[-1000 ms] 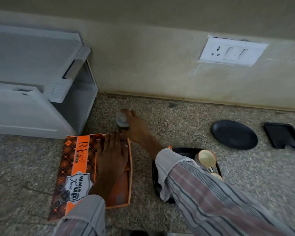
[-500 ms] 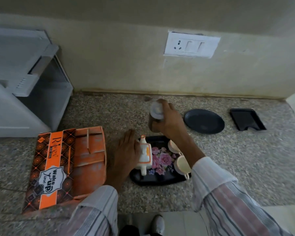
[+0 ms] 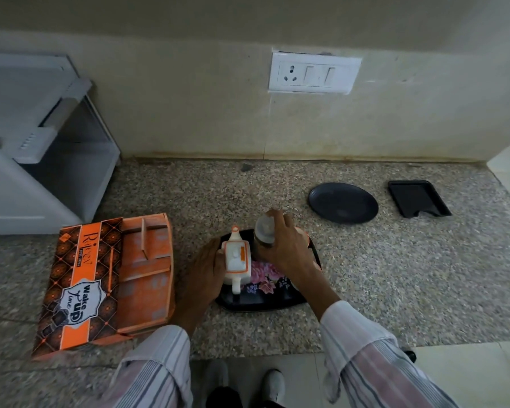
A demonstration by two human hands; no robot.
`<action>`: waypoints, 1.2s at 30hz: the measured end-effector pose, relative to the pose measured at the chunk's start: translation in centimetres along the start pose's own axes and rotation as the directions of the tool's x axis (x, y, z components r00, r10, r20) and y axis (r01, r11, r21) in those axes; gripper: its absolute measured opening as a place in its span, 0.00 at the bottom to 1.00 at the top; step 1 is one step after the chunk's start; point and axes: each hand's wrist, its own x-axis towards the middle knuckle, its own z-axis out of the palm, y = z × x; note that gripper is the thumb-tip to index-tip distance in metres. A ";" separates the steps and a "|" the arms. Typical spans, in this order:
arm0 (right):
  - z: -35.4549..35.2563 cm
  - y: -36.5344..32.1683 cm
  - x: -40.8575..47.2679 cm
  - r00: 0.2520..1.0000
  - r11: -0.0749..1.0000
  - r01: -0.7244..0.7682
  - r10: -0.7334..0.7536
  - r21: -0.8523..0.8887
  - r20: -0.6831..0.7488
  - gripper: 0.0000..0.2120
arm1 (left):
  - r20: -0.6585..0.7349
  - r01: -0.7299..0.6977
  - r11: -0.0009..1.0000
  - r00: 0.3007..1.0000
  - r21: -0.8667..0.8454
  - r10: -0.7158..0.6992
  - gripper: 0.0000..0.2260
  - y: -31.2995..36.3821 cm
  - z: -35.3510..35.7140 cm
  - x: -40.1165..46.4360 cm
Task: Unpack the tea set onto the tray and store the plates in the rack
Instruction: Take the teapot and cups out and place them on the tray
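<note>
Two hands over the tray (image 3: 265, 304), both working. Tray is black with a pink floral print, sitting on the speckled granite counter (image 3: 395, 275).

Right hand (image 3: 286, 245): fingers curled round a small dark jar (image 3: 264, 235) with a pale lid, held at the far side of the tray. Can't tell if the jar base touches the tray or is just above it.

Left hand (image 3: 206, 269): at the tray's left edge, fingers against the side of the white-and-orange teapot (image 3: 236, 260). Teapot stands on the tray's left part, spout pointing toward the person. Can't tell if the fingers wrap it or only rest on it.

Cup (image 3: 302, 235) with orange rim: mostly hidden behind the right hand, on the tray's far-right part.

Left of the tray: orange tea set box (image 3: 100, 278), open, cardboard dividers showing, lying flat, near but not touching the tray.

Right of the tray and further back: round dark plate (image 3: 343, 207), flat on the counter, apart from the tray. Beyond it, further right, a black rectangular plate (image 3: 418, 198).

Far left of the tray, past the box: white rack (image 3: 42, 148) against the wall. Wall socket (image 3: 314, 73) above the tray.
</note>
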 end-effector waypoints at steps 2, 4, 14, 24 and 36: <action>0.2 0.3 -0.2 1.000 1.000 -0.016 0.016 0.006 0.007 0.33 | 0.015 0.015 1.000 1.000 -0.025 -0.015 0.22 -0.1 0.1 0.0; 0.3 0.3 -0.3 1.000 1.000 -0.014 0.014 -0.001 0.007 0.33 | 0.018 0.023 0.999 1.000 -0.044 -0.022 0.22 -0.4 0.3 0.1; 0.7 0.1 -0.7 0.999 0.999 -0.015 0.013 -0.040 -0.044 0.31 | 0.016 0.004 0.996 1.000 -0.090 -0.003 0.22 -1.2 0.7 0.4; 1.4 0.3 -0.4 0.999 0.997 -0.014 0.011 -0.072 -0.040 0.35 | 0.016 -0.009 0.992 1.000 -0.126 0.011 0.22 -1.8 1.1 0.7; 1.2 0.0 -0.8 0.998 0.998 -0.049 0.048 -0.041 -0.030 0.36 | 0.000 -0.017 0.988 1.000 -0.150 0.017 0.22 -1.9 1.2 0.9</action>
